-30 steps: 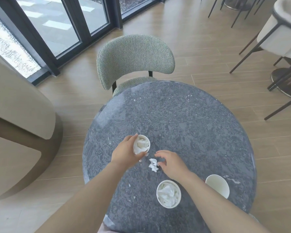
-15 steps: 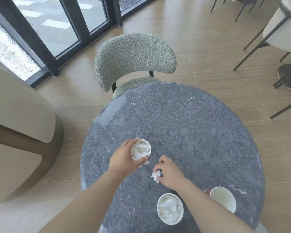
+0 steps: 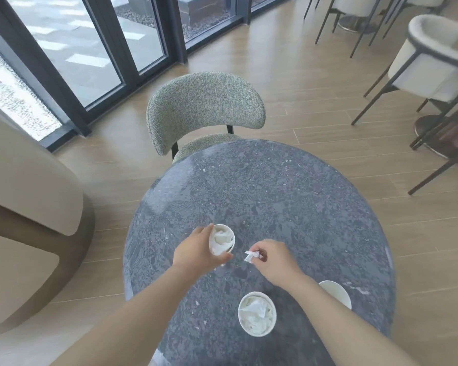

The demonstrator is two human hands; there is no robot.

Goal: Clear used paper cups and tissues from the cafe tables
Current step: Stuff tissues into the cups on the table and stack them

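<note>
Two hands work over the round grey table [image 3: 275,196].
The left hand [image 3: 196,253] grips a tissue-filled cup [image 3: 221,239]; the right hand [image 3: 274,258], at its 3 o'clock, pinches a tissue scrap [image 3: 250,256].

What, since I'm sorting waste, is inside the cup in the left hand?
Crumpled white tissue fills the cup the left hand grips. It covers the bottom, so any leftover drink cannot be seen.

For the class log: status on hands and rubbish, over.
Left hand grips tissue-filled cup. Right hand pinches crumpled tissue. Stuffed cup, empty cup wait nearby. Nothing blocking.
</note>
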